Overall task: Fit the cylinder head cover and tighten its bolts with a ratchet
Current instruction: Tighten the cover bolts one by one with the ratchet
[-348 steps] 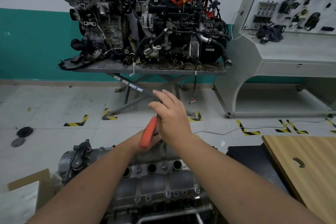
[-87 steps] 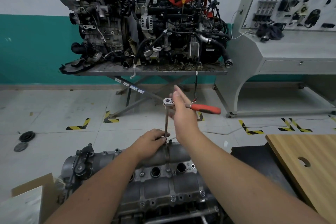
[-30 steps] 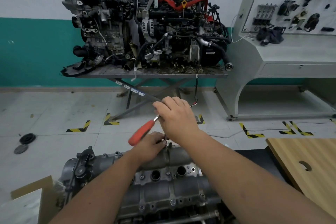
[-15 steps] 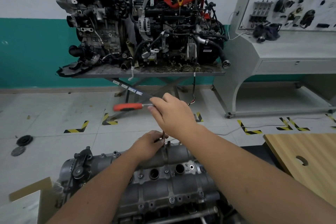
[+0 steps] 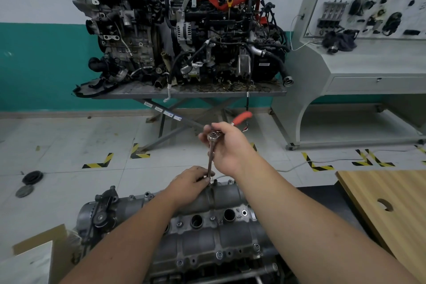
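**Cover seated, far-edge bolt under the ratchet**

The cylinder head cover [image 5: 207, 233] sits on the engine at the bottom centre of the view, just in front of the person, and it looks properly seated rather than lying loose. So the fitting part of the task appears done, and the work is now in the tightening stage.

Several bolts [image 5: 219, 255] show along the near edge and between the round plug holes. They seem to sit down on the cover, but whether they are fully tight cannot be told.

The ratchet [image 5: 213, 137] stands on a long extension bar [image 5: 210, 159] that reaches down to the far edge of the cover. Its red handle [image 5: 242, 117] points away to the right. The right hand [image 5: 228, 147] has its fingers curled around the ratchet head. The left hand [image 5: 190, 185] pinches the bottom of the bar where it meets the cover, steadying it. The bolt under it is hidden by the fingers.

Judging from this, at least this far-edge bolt is not finished, and others may need a final pull.

Beyond the cover, two engines sit on a metal table [image 5: 189, 93] by the wall, and a wooden board [image 5: 380, 203] lies at the right.
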Available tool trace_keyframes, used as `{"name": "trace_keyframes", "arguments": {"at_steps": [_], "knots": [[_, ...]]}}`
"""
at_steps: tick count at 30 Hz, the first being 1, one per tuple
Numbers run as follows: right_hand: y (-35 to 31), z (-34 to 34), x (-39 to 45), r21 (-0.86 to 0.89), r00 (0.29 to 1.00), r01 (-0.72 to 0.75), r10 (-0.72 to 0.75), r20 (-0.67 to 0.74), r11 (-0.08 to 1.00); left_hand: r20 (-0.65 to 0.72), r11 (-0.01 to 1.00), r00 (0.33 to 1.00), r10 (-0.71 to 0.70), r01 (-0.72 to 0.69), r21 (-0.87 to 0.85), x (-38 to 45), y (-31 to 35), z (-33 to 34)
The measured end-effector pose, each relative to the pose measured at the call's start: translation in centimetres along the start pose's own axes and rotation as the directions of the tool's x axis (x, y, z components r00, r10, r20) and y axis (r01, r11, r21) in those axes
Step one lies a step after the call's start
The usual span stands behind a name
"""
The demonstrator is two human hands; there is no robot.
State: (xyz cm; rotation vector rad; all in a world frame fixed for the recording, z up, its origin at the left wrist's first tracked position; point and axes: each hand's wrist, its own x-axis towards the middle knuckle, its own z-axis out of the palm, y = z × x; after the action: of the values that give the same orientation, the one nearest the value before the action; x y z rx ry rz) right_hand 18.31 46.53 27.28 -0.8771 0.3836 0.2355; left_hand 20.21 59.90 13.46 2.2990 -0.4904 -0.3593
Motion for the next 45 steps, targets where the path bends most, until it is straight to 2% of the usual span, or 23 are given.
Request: {"name": "trace_keyframes", "arguments": {"at_steps": [2, 4, 6, 7, 9, 11, 12, 13, 14, 15, 19, 23, 25, 29, 33, 35, 37, 39, 40, 41, 43, 44, 45], "knots": [[0.7, -0.7, 0.2, 0.064, 0.997, 0.078, -0.078, -0.008, 0.995, 0.008, 1.0, 1.0, 0.003, -0.003, 0.022, 0.0, 0.1, 0.0], [1.6, -1.2, 0.4, 0.009, 0.979, 0.204, -0.204, -0.022, 0.979, 0.012, 0.999, 1.0, 0.004, -0.004, 0.037, 0.0, 0.2, 0.0], [2.4, -1.5, 0.5, -0.217, 0.932, 0.351, -0.362, -0.015, 0.911, 0.004, 0.999, 1.0, -0.005, 0.005, 0.039, 0.0, 0.4, -0.2], [2.9, -1.7, 0.5, -0.363, 0.898, 0.419, -0.44, 0.027, 0.832, 0.001, 0.999, 1.0, -0.008, 0.008, 0.032, -0.1, 0.4, -0.2], [3.5, -2.0, 0.1, -0.576, 0.773, 0.587, -0.605, 0.191, 0.569, 0.005, 1.0, 1.0, -0.004, 0.004, 0.03, -0.2, 0.6, -0.2], [3.7, -2.8, 0.3, -0.681, 0.504, 0.723, -0.762, 0.407, 0.115, 0.009, 1.0, 1.0, 0.009, -0.01, 0.017, -0.4, 0.7, -0.3], [3.6, -3.0, 0.7, -0.7, 0.376, 0.7, -0.759, 0.532, -0.144, 0.003, 1.0, 1.0, 0.009, -0.009, -0.001, -0.6, 0.9, -0.4], [3.5, -3.1, 0.8, -0.688, 0.303, 0.638, -0.708, 0.638, -0.347, -0.001, 1.0, 1.0, 0.009, -0.009, -0.012, -0.7, 0.9, -0.4], [3.3, -3.0, 0.8, -0.667, 0.299, 0.576, -0.637, 0.711, -0.473, -0.008, 1.0, 1.0, 0.014, -0.014, -0.003, -0.8, 0.9, -0.4], [3.0, -2.7, 0.7, -0.657, 0.349, 0.527, -0.568, 0.745, -0.538, -0.015, 1.0, 1.0, 0.023, -0.023, 0.017, -0.7, 1.0, -0.3], [2.1, -1.3, 0.0, -0.662, 0.542, 0.301, -0.447, 0.711, -0.687, -0.006, 0.999, 1.0, 0.01, -0.01, -0.047, -0.8, 1.2, -0.2], [1.6, -0.9, -0.4, -0.73, 0.7, 0.327, -0.365, 0.614, -0.6, -0.022, 1.0, 1.0, -0.001, 0.001, 0.025, -0.8, 1.1, -0.2], [1.1, -0.9, -0.5, -0.752, 0.746, 0.369, -0.308, 0.59, -0.546, -0.032, 0.999, 0.999, 0.009, -0.007, 0.052, -0.7, 1.1, -0.2], [0.5, -1.0, -0.9, -0.719, 0.742, 0.401, -0.258, 0.618, -0.568, -0.011, 0.999, 1.0, -0.018, 0.019, 0.03, -0.6, 1.0, -0.3], [0.1, -0.1, -1.4, -0.738, 0.763, 0.309, -0.307, 0.569, -0.6, -0.004, 0.999, 1.0, -0.005, 0.006, 0.032, -0.5, 0.8, -0.2], [0.0, 0.9, -1.3, -0.783, 0.816, 0.256, -0.309, 0.49, -0.567, 0.002, 0.999, 1.0, 0.001, -0.001, 0.04, -0.5, 0.8, -0.2], [0.0, 1.5, -1.2, -0.849, 0.859, 0.237, -0.307, 0.41, -0.472, 0.005, 0.999, 1.0, 0.003, -0.003, 0.044, -0.4, 0.7, -0.1], [-0.1, 1.9, -1.1, -0.926, 0.898, 0.239, -0.298, 0.325, -0.292, 0.001, 0.999, 1.0, -0.003, 0.003, 0.044, -0.4, 0.6, -0.1], [-0.1, 2.0, -1.2, -0.961, 0.919, 0.246, -0.285, 0.273, -0.129, 0.0, 0.999, 1.0, -0.01, 0.009, 0.042, -0.4, 0.5, 0.0], [-0.2, 2.0, -1.1, -0.966, 0.94, 0.243, -0.266, 0.213, 0.086, -0.001, 0.999, 1.0, -0.014, 0.014, 0.043, -0.4, 0.5, 0.0], [0.0, 2.0, -1.0, -0.81, 0.978, 0.19, -0.177, 0.108, 0.554, 0.004, 0.999, 1.0, -0.015, 0.015, 0.05, -0.5, 0.5, -0.1], [0.1, 1.9, -1.0, -0.672, 0.987, 0.159, -0.13, 0.095, 0.723, 0.006, 0.998, 1.0, -0.007, 0.006, 0.06, -0.4, 0.5, -0.1], [0.2, 1.8, -1.0, -0.539, 0.99, 0.138, -0.1, 0.099, 0.831, 0.008, 0.997, 1.0, -0.003, 0.002, 0.071, -0.4, 0.5, -0.1]]}}
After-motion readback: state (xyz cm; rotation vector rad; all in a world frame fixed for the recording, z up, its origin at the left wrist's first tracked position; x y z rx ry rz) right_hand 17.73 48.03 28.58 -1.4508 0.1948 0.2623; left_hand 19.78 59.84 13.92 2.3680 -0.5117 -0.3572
